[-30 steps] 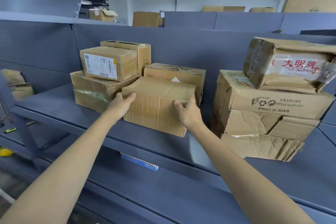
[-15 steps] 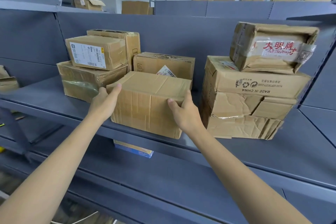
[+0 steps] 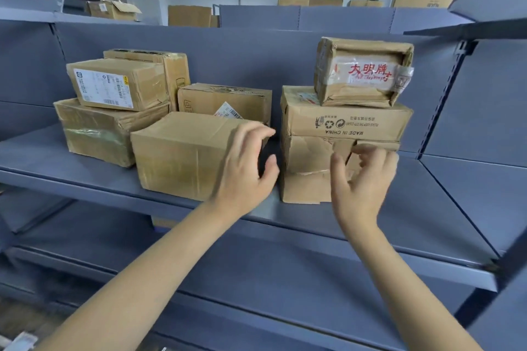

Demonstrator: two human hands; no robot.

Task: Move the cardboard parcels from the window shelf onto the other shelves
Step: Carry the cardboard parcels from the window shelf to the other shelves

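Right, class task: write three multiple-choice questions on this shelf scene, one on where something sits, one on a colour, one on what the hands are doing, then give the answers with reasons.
1. Where is the parcel with red characters?
A. on the MADE IN CHINA box
B. on the floor
C. under the plain front parcel

2. What colour is the shelf?
A. red
B. blue-grey
C. white

3. What are the left hand and right hand holding?
A. one parcel each
B. one parcel together
C. nothing

Answers: A, it rests on that box's top; B, its metal is blue-grey; C, both hands hover with fingers spread, gripping nothing.
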